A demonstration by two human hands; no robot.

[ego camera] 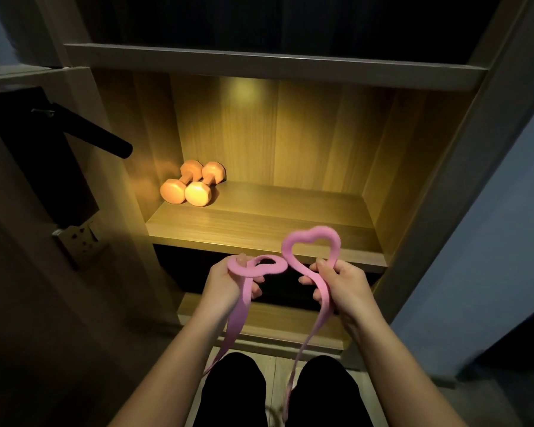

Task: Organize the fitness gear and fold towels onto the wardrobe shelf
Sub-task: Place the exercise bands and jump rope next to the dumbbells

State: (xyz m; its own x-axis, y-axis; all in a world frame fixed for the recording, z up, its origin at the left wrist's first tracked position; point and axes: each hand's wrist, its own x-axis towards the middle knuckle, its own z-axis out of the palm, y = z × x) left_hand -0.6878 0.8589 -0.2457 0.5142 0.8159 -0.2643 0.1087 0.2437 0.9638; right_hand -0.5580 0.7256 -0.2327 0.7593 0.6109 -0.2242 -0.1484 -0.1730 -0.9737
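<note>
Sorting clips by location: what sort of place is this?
Likely a home room, at a built-in wardrobe: lit wooden shelf, two dumbbells stored on it, a black door handle alongside.

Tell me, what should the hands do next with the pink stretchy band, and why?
Probably bring both hands together so the two loops stack. The left hand and right hand each grip a loop of the pink band, and its long tails hang toward the floor, so it isn't bundled yet. The lit shelf shows bare wood beside the dumbbells.
</note>
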